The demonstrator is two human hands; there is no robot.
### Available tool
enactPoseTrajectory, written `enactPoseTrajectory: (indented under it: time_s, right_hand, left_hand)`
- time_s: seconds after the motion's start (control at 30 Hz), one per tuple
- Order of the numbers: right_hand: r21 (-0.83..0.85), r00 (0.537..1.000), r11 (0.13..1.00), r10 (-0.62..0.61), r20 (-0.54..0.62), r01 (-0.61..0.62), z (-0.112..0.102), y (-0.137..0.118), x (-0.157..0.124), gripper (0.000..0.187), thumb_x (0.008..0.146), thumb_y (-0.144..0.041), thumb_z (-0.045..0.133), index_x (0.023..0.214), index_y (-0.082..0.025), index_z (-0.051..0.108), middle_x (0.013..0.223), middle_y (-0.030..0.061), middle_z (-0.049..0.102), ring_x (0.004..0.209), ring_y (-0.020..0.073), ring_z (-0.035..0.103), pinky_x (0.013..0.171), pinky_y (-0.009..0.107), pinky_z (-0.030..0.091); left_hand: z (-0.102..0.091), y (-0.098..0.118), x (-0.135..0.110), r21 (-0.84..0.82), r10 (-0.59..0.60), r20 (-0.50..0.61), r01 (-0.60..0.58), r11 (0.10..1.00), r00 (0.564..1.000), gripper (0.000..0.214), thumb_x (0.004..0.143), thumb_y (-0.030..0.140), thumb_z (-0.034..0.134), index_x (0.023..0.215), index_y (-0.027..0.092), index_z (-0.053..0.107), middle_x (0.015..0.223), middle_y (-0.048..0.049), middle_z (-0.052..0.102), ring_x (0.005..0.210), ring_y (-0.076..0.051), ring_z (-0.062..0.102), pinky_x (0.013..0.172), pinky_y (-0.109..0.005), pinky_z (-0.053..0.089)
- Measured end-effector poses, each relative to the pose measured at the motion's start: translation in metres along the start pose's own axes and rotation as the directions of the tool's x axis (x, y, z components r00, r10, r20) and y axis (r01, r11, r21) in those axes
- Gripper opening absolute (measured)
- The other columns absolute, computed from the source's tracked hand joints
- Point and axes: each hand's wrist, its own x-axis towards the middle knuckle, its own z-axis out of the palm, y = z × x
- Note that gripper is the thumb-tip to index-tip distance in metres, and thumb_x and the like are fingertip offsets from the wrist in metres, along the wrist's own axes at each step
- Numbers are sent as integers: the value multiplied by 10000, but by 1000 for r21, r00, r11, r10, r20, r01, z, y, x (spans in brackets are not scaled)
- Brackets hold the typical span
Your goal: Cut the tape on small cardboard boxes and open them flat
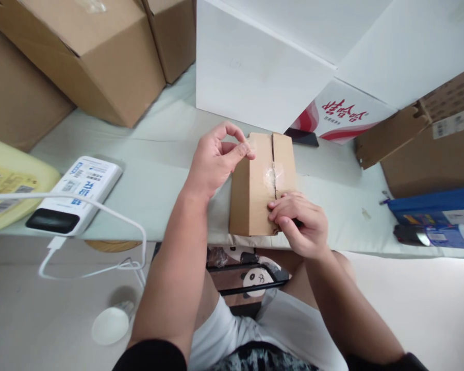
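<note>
A small brown cardboard box lies near the table's front edge, a narrow gap running between its two top flaps. Wrinkled clear tape spans the middle of that gap. At the box's far left edge, my left hand is closed in a pinch, with a bit of clear tape seeming to show at the fingertips. My right hand is closed over the near right corner of the box, fingertips on the top flap. Something dark shows beneath its palm, too hidden to name.
Large cardboard boxes stand at the back left, white boxes at the back. On the left are a white power bank with a cable and a yellow container. A blue pouch lies right.
</note>
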Motion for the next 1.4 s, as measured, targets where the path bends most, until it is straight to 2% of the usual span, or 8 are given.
enactPoseTrajectory:
  time_s: [0.23, 0.43, 0.57, 0.67, 0.87, 1.17, 1.3, 1.4]
  right_hand:
    - [3, 1000, 1000, 9, -5, -9, 1, 0, 0, 209, 893, -114, 574, 728, -236, 617, 656, -24, 721, 752, 181, 771, 758, 344, 545]
    - [-1, 1000, 1000, 19, -20, -19, 2, 0, 0, 202, 893, -114, 580, 731, -233, 602, 655, -33, 713, 751, 169, 767, 775, 332, 533]
    - [-16, 999, 1000, 21, -26, -21, 2, -1, -1, 206, 879, -104, 572, 726, -238, 607, 657, -31, 714, 738, 177, 765, 784, 343, 528]
    - [-25, 999, 999, 19, -26, -20, 2, -1, -2, 205, 874, -103, 575, 724, -238, 609, 655, -29, 715, 731, 180, 764, 798, 345, 531]
    - [-29, 999, 999, 17, -31, -18, 3, -1, -1, 210, 909, -143, 566, 726, -240, 600, 647, -21, 713, 726, 184, 763, 777, 356, 534]
    - [12, 1000, 1000, 18, -4, -18, 2, 1, -2, 173, 893, -112, 585, 764, -226, 603, 688, -34, 715, 786, 160, 763, 824, 331, 502]
    - [12, 1000, 1000, 15, -13, -14, 2, 1, -2, 173, 882, -104, 581, 761, -226, 602, 679, -35, 713, 777, 160, 762, 818, 323, 508]
    - [12, 1000, 1000, 8, -17, -8, 3, 1, -1, 178, 881, -98, 582, 757, -225, 603, 675, -36, 709, 775, 157, 761, 809, 321, 511]
  left_hand:
    - [6, -3, 0, 6, 47, -13, -46, 999, 999, 279, 881, 426, 765, 852, 241, 559, 714, 21, 686, 688, -138, 701, 694, -291, 575]
    - [3, -4, 2, -39, 64, -48, -66, 997, 997, 335, 849, 476, 807, 819, 238, 573, 789, 5, 674, 719, -129, 664, 704, -284, 562]
    - [-1, -4, 1, 20, 70, -101, -69, 997, 992, 381, 823, 569, 803, 795, 241, 612, 720, 19, 616, 613, -108, 564, 580, -258, 491]
    - [0, 0, -2, 84, 107, -51, -103, 991, 993, 352, 833, 582, 784, 824, 247, 674, 696, 19, 613, 613, -117, 567, 571, -272, 475]
    - [8, 4, -8, 90, 152, 60, -157, 983, 987, 343, 857, 568, 761, 873, 228, 717, 868, -21, 750, 817, -152, 698, 752, -268, 557]
    - [10, 0, -7, 167, 131, 59, -139, 976, 990, 73, 885, 283, 721, 914, 222, 750, 968, -43, 796, 918, -173, 737, 798, -264, 580]
    - [9, 1, -7, 187, 137, 48, -144, 972, 989, 209, 835, 136, 664, 989, 222, 776, 1065, -39, 803, 989, -175, 738, 841, -265, 585]
    - [6, 1, -8, 149, 146, 58, -153, 977, 988, 224, 845, 145, 651, 1008, 220, 785, 1059, -39, 804, 977, -171, 741, 839, -268, 588]
